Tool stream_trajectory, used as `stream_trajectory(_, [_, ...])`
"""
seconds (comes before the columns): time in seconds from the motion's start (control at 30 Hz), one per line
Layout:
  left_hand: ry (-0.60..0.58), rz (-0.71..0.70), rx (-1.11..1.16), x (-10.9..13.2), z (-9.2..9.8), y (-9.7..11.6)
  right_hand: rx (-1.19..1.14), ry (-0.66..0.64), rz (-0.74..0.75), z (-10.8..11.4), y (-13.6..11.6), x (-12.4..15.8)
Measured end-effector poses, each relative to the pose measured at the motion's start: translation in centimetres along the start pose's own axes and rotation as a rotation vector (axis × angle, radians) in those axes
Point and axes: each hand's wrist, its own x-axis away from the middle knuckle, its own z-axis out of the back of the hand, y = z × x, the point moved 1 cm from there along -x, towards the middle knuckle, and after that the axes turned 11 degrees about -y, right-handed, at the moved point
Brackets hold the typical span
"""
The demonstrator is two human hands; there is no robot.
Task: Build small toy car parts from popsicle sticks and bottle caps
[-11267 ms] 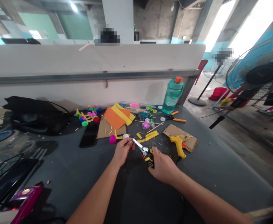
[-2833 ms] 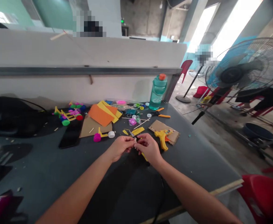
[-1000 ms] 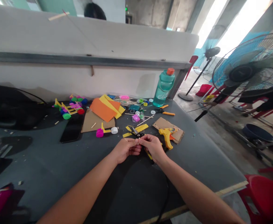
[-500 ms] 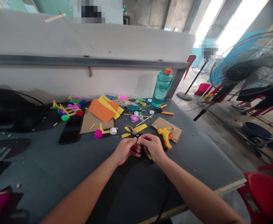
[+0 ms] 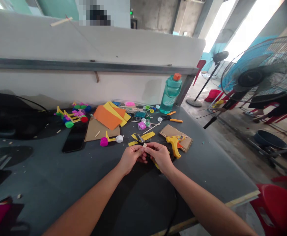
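My left hand (image 5: 130, 159) and my right hand (image 5: 160, 156) meet above the dark table, fingertips pinched together. Between them is a small pale piece of wood (image 5: 145, 145), like short bits of stick; its lower part is hidden by the fingers. Just beyond the fingertips lies a metal-jawed hand tool (image 5: 141, 139), its black and yellow handle partly covered by my right hand. Yellow strips (image 5: 148, 135) lie around the jaws. To the right of my right hand a yellow glue gun (image 5: 174, 144) rests by a piece of cardboard (image 5: 167, 130).
A magenta-and-white wheeled piece (image 5: 104, 141) lies left of my hands, near a black phone (image 5: 73, 141). Farther back are orange sheets (image 5: 107, 116), bottle caps, orange-handled pliers (image 5: 175, 120) and a teal bottle (image 5: 170, 95). A fan (image 5: 250, 77) stands at right.
My fingers have shifted slightly around the wood, which shows more clearly and a little higher between both thumbs. The view has moved slightly; the table things stay put.
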Motion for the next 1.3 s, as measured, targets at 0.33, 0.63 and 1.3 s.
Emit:
stream_trajectory(0.33, [0.044, -0.037, -0.3, -0.2, -0.1, 0.0, -0.033, 0.004, -0.028, 0.2, 0.3, -0.1])
stream_trajectory(0.63, [-0.068, 0.119, 0.172, 0.1, -0.6, 0.0, -0.1, 0.066, -0.003, 0.3, 0.1, -0.2])
stream_trajectory(1.3, [-0.113, 0.314, 0.337, 0.2, 1.3, 1.1, 0.691, -0.012, 0.473, 0.7, 0.3, -0.1])
